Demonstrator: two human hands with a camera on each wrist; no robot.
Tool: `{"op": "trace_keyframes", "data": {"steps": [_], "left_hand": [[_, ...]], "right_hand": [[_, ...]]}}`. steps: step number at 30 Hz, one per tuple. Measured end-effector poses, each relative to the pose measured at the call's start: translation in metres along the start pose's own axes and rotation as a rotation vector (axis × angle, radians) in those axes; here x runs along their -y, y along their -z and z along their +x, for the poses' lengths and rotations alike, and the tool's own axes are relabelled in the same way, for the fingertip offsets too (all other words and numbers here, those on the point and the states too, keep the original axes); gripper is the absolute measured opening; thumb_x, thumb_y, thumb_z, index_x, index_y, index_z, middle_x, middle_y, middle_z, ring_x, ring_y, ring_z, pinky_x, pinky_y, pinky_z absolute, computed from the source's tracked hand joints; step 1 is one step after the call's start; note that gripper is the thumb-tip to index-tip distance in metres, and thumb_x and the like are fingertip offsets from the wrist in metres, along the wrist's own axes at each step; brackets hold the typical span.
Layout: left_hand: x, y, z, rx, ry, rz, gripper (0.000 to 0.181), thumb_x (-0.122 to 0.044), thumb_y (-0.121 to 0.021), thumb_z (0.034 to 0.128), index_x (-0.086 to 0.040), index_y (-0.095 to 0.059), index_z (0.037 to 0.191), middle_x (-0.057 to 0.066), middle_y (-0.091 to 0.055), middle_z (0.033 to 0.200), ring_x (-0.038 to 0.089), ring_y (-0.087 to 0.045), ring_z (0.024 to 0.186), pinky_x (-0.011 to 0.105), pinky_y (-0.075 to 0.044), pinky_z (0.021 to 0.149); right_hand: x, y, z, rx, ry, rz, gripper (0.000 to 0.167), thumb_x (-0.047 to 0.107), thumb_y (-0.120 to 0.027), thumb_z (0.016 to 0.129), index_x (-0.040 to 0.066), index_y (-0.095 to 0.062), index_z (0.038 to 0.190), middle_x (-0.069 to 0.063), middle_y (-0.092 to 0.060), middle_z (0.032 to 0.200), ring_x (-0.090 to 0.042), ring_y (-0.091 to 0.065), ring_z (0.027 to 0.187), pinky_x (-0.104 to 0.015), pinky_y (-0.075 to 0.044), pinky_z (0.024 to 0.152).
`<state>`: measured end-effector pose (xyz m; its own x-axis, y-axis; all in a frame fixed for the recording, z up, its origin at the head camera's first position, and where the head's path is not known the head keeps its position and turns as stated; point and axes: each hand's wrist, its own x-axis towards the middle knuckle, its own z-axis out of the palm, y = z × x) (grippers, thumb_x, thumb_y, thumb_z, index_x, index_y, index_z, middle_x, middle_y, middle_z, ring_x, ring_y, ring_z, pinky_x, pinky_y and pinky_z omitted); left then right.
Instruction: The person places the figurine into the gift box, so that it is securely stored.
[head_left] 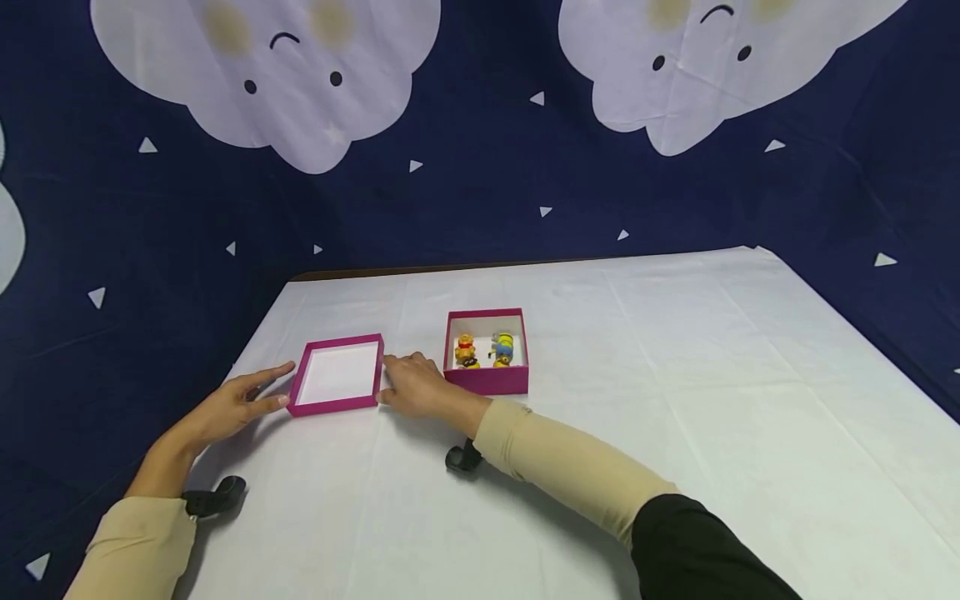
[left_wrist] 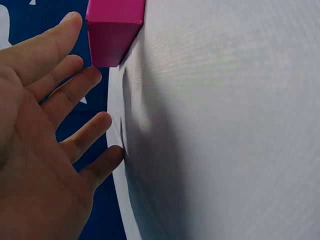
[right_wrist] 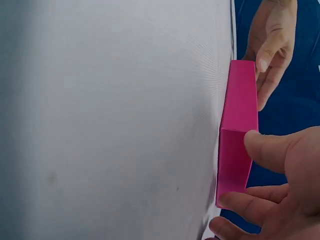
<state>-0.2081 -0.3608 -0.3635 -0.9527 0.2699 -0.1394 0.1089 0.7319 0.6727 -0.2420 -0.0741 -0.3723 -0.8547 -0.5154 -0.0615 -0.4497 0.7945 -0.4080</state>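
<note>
A shallow magenta box lid [head_left: 333,407] lies hollow side up on the white-covered table, its white inside showing. My left hand [head_left: 225,408] is at the lid's left side with fingers spread. In the left wrist view, a small gap shows between that hand's thumb and the lid [left_wrist: 114,42]. At the opposite side, my right hand [head_left: 422,387] touches the lid with thumb and forefinger, its fingers extended. The right wrist view shows that thumb against the lid's [right_wrist: 240,100] corner edge. Just right of this hand stands a deeper magenta box [head_left: 487,382], its top uncovered.
Inside the box are small toy figures: an orange bear in a red top [head_left: 465,347], a yellow-and-blue one [head_left: 502,345] and other yellow pieces near the front wall. White cloth [head_left: 675,433] covers the table. Behind hangs a dark blue curtain [head_left: 480,200] with clouds.
</note>
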Motion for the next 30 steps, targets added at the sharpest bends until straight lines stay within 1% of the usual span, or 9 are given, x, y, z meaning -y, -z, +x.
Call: {"op": "trace_keyframes", "data": {"steps": [4, 10, 14, 24, 28, 30], "left_hand": [[0.0019, -0.0005, 0.0023, 0.017, -0.002, 0.001, 0.068, -0.03, -0.061, 0.0906, -0.002, -0.032, 0.146, 0.03, -0.02, 0.153, 0.055, -0.008, 0.139, 0.073, -0.012, 0.104], [0.0024, -0.0007, 0.0035, 0.033, -0.007, 0.016, 0.063, -0.028, -0.058, 0.0929, -0.003, -0.033, 0.145, 0.03, -0.023, 0.151, 0.056, -0.013, 0.137, 0.073, -0.016, 0.103], [0.0037, -0.0009, 0.0048, 0.042, -0.013, 0.025, 0.062, -0.026, -0.059, 0.0924, -0.003, -0.034, 0.145, 0.031, -0.025, 0.15, 0.056, -0.014, 0.137, 0.073, -0.016, 0.103], [0.0051, -0.0032, 0.0053, 0.031, -0.042, 0.026, 0.062, -0.024, -0.06, 0.0919, 0.004, -0.036, 0.142, 0.033, -0.028, 0.148, 0.057, -0.015, 0.135, 0.075, -0.018, 0.1], [0.0057, -0.0047, 0.0052, 0.03, -0.043, 0.009, 0.061, -0.023, -0.059, 0.0919, 0.005, -0.036, 0.141, 0.034, -0.028, 0.147, 0.057, -0.015, 0.135, 0.075, -0.017, 0.1], [0.0055, -0.0053, 0.0047, 0.03, -0.031, 0.008, 0.061, -0.024, -0.06, 0.0919, 0.005, -0.036, 0.141, 0.033, -0.028, 0.148, 0.057, -0.015, 0.136, 0.074, -0.017, 0.101]], "right_hand": [[-0.0009, -0.0025, 0.0031, 0.006, -0.007, -0.037, 0.06, 0.035, -0.06, 0.092, 0.012, -0.039, 0.143, -0.004, -0.054, 0.138, -0.027, -0.043, 0.131, -0.04, -0.035, 0.109], [-0.0012, -0.0046, 0.0062, 0.012, -0.006, -0.062, 0.058, 0.035, -0.059, 0.092, 0.013, -0.04, 0.143, -0.002, -0.054, 0.139, -0.026, -0.042, 0.132, -0.04, -0.034, 0.109], [-0.0014, -0.0051, 0.0071, 0.015, -0.007, -0.055, 0.06, 0.035, -0.059, 0.092, 0.014, -0.038, 0.144, -0.002, -0.053, 0.14, -0.025, -0.041, 0.133, -0.04, -0.033, 0.109], [-0.0013, -0.0028, 0.0058, 0.017, -0.009, -0.036, 0.061, 0.036, -0.057, 0.093, 0.015, -0.035, 0.146, -0.003, -0.051, 0.142, -0.024, -0.04, 0.135, -0.039, -0.032, 0.109], [-0.0014, -0.0035, 0.005, 0.017, -0.004, -0.03, 0.061, 0.036, -0.057, 0.093, 0.015, -0.036, 0.146, -0.002, -0.052, 0.141, -0.024, -0.042, 0.133, -0.038, -0.033, 0.108], [-0.001, -0.0041, 0.0042, 0.013, -0.005, -0.016, 0.061, 0.036, -0.058, 0.093, 0.015, -0.036, 0.145, -0.001, -0.052, 0.141, -0.024, -0.043, 0.132, -0.038, -0.034, 0.107]]}}
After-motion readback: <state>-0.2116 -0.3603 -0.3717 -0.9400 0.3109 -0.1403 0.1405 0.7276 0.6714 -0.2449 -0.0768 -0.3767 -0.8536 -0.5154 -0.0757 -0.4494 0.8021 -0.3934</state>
